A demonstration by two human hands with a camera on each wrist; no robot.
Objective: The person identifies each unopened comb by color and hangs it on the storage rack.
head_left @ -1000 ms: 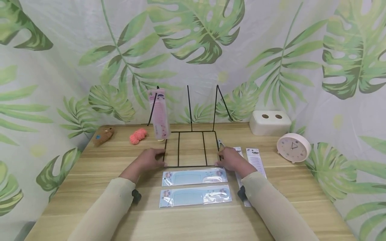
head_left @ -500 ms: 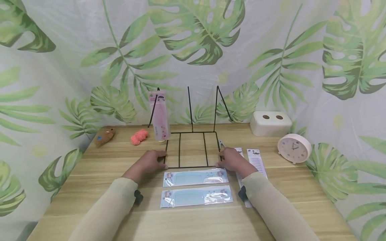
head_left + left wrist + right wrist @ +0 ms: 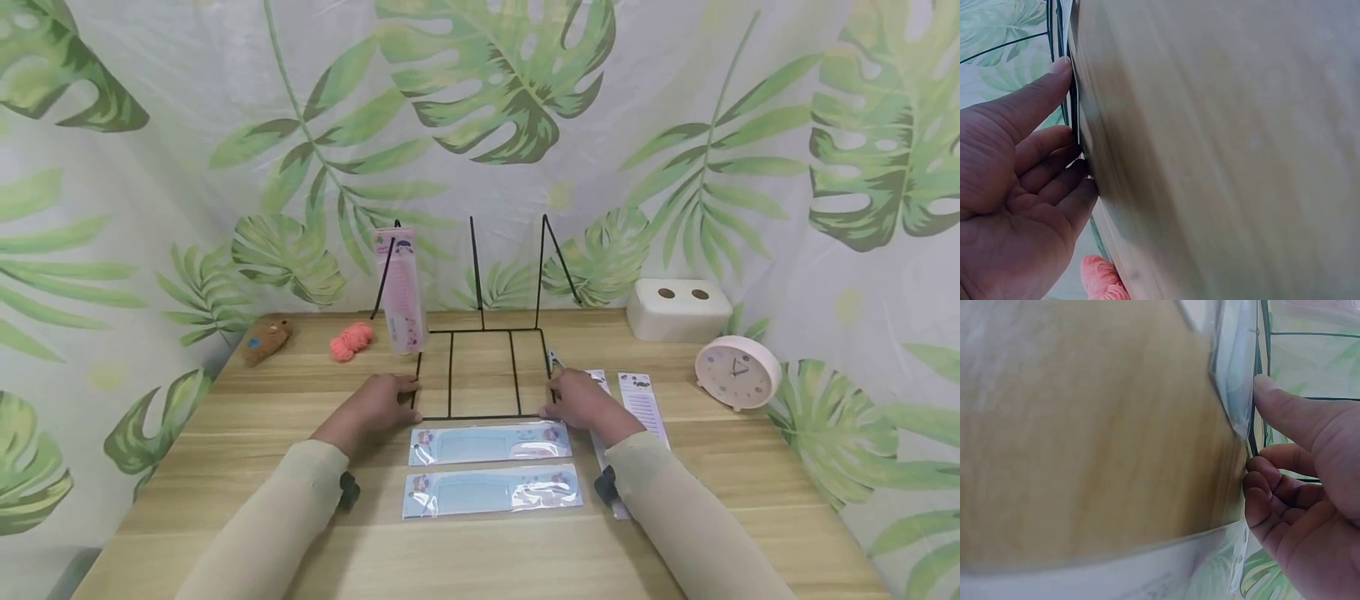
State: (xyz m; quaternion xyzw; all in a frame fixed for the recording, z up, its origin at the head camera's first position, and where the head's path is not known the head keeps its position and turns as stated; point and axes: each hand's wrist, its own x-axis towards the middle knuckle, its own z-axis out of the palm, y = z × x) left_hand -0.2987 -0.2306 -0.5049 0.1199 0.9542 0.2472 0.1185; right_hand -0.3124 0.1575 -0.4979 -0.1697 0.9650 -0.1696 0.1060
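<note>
A black wire rack (image 3: 483, 331) rests on the wooden table, its uprights rising at the back. My left hand (image 3: 377, 402) pinches its front left corner between thumb and fingers. At the opposite front corner, my right hand (image 3: 579, 400) holds the wire the same way. A pink packaged comb (image 3: 405, 296) stands upright against the rack's left upright. Just in front of the rack lie two blue packaged combs, the nearer one (image 3: 472, 492) parallel to the farther one (image 3: 480, 443). Beside my right forearm are two white-and-purple packs, one (image 3: 641, 404) plainly visible, the other partly covered by the hand.
Coral yarn (image 3: 351, 341) and a brown plush toy (image 3: 267, 341) lie at the back left. At the right are a white box (image 3: 678, 310) with two round holes and a pink clock (image 3: 738, 372). A leaf-patterned cloth (image 3: 315, 100) hangs behind the table (image 3: 480, 558).
The head view has shifted slightly, so the scene sits a little farther right. Both hands stay at the rack's front corners.
</note>
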